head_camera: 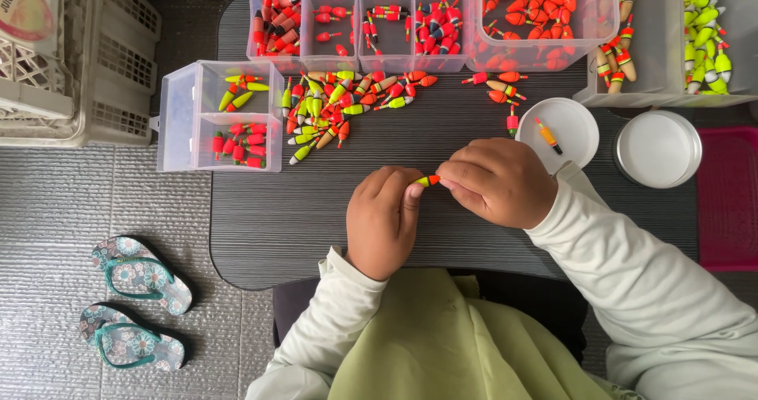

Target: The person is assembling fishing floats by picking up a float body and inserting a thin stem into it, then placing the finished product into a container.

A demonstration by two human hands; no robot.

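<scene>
My left hand (384,218) and my right hand (497,180) meet over the dark table (260,226), both pinching one small fishing float (427,180) with an orange tip and a yellow-green body. A loose pile of orange, red and yellow-green floats (332,104) lies just beyond my hands. A single orange float (547,135) rests in a round white lid (572,127) beside my right hand.
Clear divided boxes of floats: a small one (178,116) at left, a row (359,29) at the back, a large tub (600,21), another (671,52) at right. A white round lid (657,149), a pink tray (728,202), crates (118,76) and flip-flops (142,274) on the floor.
</scene>
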